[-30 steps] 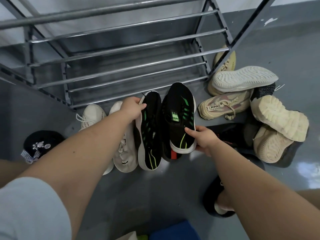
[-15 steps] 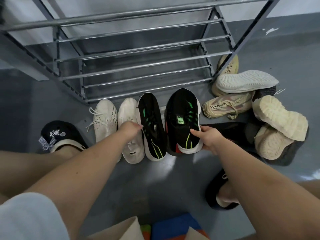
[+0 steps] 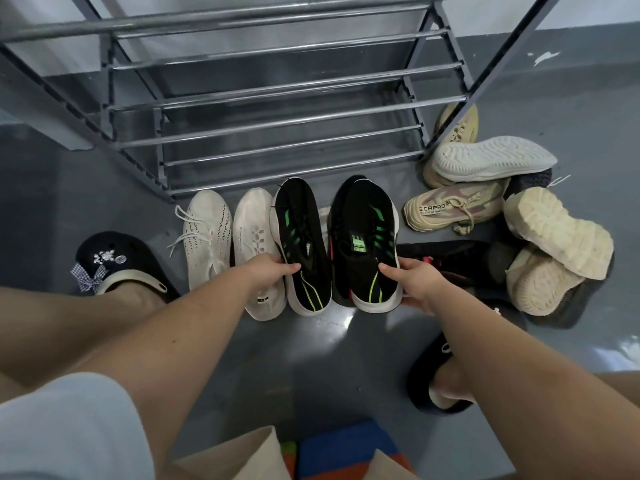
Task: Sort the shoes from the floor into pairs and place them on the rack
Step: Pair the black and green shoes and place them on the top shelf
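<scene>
My left hand (image 3: 273, 271) pinches the heel of one black knit sneaker (image 3: 302, 244), thumb across its collar, and my right hand (image 3: 414, 282) grips the heel of its mate (image 3: 363, 244), thumb on the upper and fingers curled under the sole. Both shoes are soft mesh with green stripes, a thin yellow-green line near the heel and a white rubber edge; they point away from me, toes near the bottom rail of the rack (image 3: 277, 109). I cannot tell whether they rest on the floor (image 3: 242, 358) or are lifted just off it.

Just left of my left hand lie two cream woven sneakers (image 3: 232, 237) side by side, one with loose white laces, the other partly under my wrist.

Right of my right hand is a jumble: a beige lace-up trainer (image 3: 453, 209) with printed lettering, a white ridged sole (image 3: 491, 161) turned up above it, and two chunky cream lugged soles (image 3: 554, 258) stacked on dark uppers.

The rack ahead is bare grey metal, round bars in stepped tiers. The floor is smooth, glossy grey. On my left foot is a black clog (image 3: 117, 265) with a gingham bow and small charms.
</scene>
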A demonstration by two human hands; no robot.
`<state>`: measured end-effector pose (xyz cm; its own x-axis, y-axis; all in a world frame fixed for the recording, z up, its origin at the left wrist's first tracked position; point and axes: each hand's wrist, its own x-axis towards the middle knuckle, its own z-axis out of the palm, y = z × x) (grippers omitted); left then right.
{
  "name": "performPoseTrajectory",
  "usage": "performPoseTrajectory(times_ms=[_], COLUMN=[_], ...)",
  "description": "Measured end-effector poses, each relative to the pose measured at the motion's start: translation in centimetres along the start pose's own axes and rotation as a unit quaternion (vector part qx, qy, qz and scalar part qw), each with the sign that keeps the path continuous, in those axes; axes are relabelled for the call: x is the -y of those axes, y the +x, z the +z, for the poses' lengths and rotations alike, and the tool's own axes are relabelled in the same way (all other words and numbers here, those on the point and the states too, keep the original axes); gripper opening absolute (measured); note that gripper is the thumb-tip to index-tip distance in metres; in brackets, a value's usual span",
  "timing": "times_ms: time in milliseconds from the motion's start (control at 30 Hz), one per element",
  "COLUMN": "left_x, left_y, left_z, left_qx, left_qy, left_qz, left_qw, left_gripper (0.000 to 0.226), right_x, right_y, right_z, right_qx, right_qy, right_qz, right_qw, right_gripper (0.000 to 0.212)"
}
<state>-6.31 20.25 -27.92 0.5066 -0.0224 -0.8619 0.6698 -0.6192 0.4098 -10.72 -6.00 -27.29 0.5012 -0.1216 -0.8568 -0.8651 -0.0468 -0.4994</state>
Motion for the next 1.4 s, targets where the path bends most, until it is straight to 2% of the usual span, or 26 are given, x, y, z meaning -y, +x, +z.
performPoseTrajectory(times_ms=[133, 267, 433, 533, 700, 900, 1067, 1167, 1333, 1400], left_x=[-0.1, -0.2, -0.3, -0.2, -1.1, -2.1, -2.6, -2.5, -2.5, -3.0], left_y=[0.1, 0.9, 1.1, 1.1, 0.3, -1.6, -3.5, -4.7, -6.6, -7.6], left_z=[0.8, 2.2, 3.7, 3.9, 4.3, 4.2, 3.4, 2.5, 0.1, -0.9], left_qx=[-0.020, -0.045, -0.068, -0.050, -0.016, 0.036, 0.065, 0.095, 0.149, 0.167], left_qy=[-0.061, -0.093, -0.169, -0.176, -0.211, -0.340, -0.388, -0.393, -0.371, -0.354], left_qz=[0.007, -0.003, -0.028, -0.033, -0.055, -0.032, 0.037, 0.061, 0.090, 0.100], left_qw=[0.998, 0.995, 0.983, 0.983, 0.976, 0.939, 0.919, 0.913, 0.912, 0.915], left_gripper=[0.049, 0.084, 0.100, 0.107, 0.090, 0.045, 0.040, 0.038, 0.034, 0.026], right_x=[-0.1, -0.3, 0.0, 0.0, 0.3, 0.9, 1.9, 2.5, 3.2, 3.4], right_y=[0.4, 0.6, 0.3, 0.1, -0.5, -2.3, -3.9, -5.2, -8.1, -9.1], right_z=[-0.4, -0.5, -0.4, -0.3, 0.0, 1.1, 2.0, 2.1, 1.8, 1.4], right_qx=[0.004, 0.013, 0.017, 0.015, 0.011, 0.008, -0.006, 0.024, 0.075, 0.091], right_qy=[-0.007, -0.013, -0.003, 0.004, 0.014, 0.038, 0.132, 0.130, 0.148, 0.170], right_qz=[0.003, 0.009, 0.013, 0.010, 0.004, 0.010, -0.001, 0.006, 0.002, -0.015], right_qw=[1.000, 1.000, 1.000, 1.000, 1.000, 0.999, 0.991, 0.991, 0.986, 0.981], right_gripper=[0.035, 0.038, 0.036, 0.036, 0.034, 0.030, 0.029, 0.034, 0.016, 0.024])
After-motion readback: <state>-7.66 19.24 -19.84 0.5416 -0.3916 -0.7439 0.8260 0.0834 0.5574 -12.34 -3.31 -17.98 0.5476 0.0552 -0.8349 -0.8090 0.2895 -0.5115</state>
